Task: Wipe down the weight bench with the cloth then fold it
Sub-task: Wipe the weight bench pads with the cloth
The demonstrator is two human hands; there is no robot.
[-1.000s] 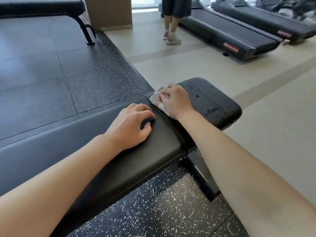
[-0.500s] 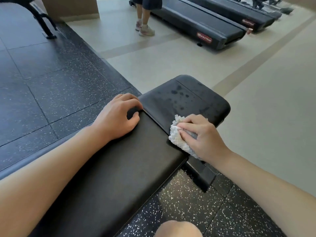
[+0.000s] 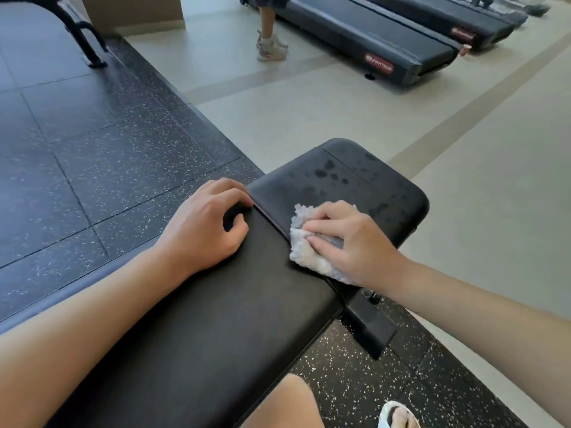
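Observation:
The black padded weight bench (image 3: pixel 216 335) runs from the lower left to a shorter end pad (image 3: pixel 364 168) that carries dark wet spots. My right hand (image 3: pixel 355 242) presses a crumpled white cloth (image 3: pixel 304 253) onto the seam between the two pads, near the bench's right edge, with fingers laid over the cloth. My left hand (image 3: pixel 204 230) rests on the long pad beside it. Its fingers curl over the pad's end into the seam.
Speckled black rubber flooring (image 3: pixel 92 149) lies to the left, beige floor to the right. Treadmills (image 3: pixel 370 38) stand at the back, with a person's legs (image 3: pixel 270 44) beside them. Another bench's leg (image 3: pixel 89 47) is at the far left. My knee (image 3: pixel 284 403) and foot (image 3: pixel 398 415) are below.
My right hand has swept the cloth along the seam from the bench's far side toward the near right edge. My left hand has kept its place at the pad's end.

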